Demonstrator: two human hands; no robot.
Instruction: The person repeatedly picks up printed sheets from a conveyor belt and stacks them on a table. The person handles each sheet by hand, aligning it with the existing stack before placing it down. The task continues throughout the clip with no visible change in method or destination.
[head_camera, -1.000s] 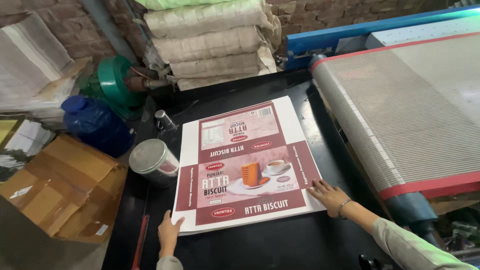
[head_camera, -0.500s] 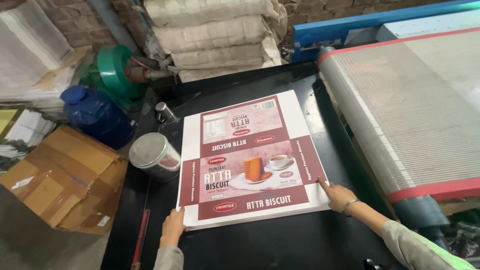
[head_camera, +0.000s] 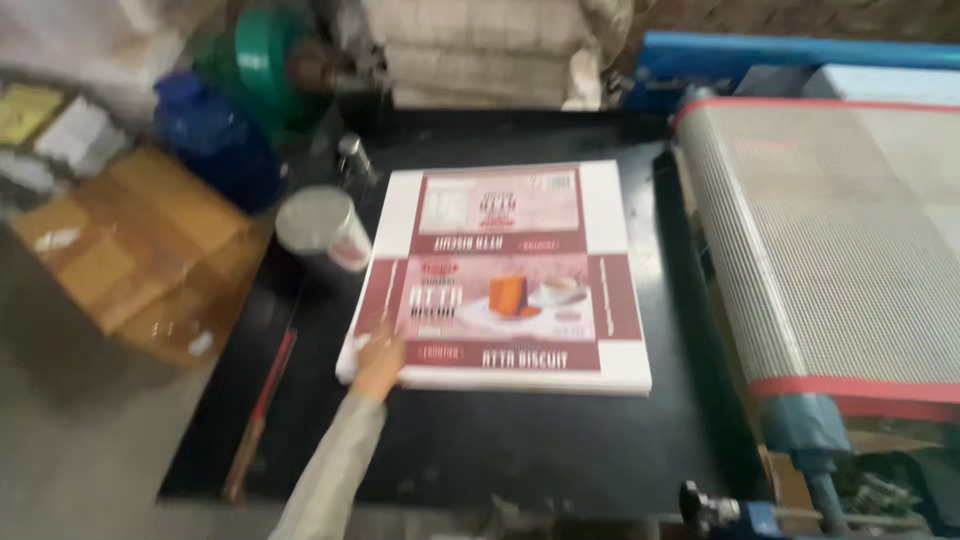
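A worker's left hand (head_camera: 378, 362) presses open-palmed on the near left corner of a stack of flat white-and-maroon printed cardboard carton sheets (head_camera: 505, 285), lying mid-way across the black table (head_camera: 520, 450); the right hand is out of view. Squaring the stack cleanly probably calls for even pressure along its edges, clear of the white cylindrical tin (head_camera: 318, 228) just beside its left edge and the grey mesh conveyor belt (head_camera: 830, 250) to the right.

You stood in a packaging workshop: a mesh conveyor (head_camera: 830, 240) ran along the black table's (head_camera: 560, 450) right edge, flat printed cartons (head_camera: 500, 280) lay stacked on it, sacks (head_camera: 480, 50) piled against a brick wall, cardboard (head_camera: 130, 250) at its left.
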